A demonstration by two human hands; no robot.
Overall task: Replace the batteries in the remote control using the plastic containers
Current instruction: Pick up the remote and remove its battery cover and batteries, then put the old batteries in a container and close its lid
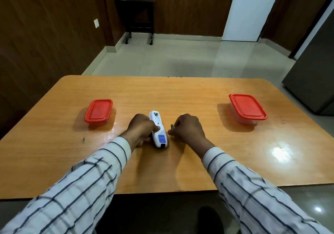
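Observation:
A white remote control (159, 131) lies back-up near the middle of the wooden table (180, 93), its battery bay open and a blue label near its close end. My left hand (141, 127) grips it from the left, thumb on its back. Just to its right, my right hand (188, 127) pinches a small dark battery (172, 126) close to the table top. Two plastic containers with red lids stand shut: one at the left (98, 112), one at the right (247, 108).
A small dark speck (83, 140) lies on the table near the left front. Beyond the table are a tiled floor, a black wheeled stand (138, 17) against the wooden wall, and a grey cabinet (314, 82) at the right.

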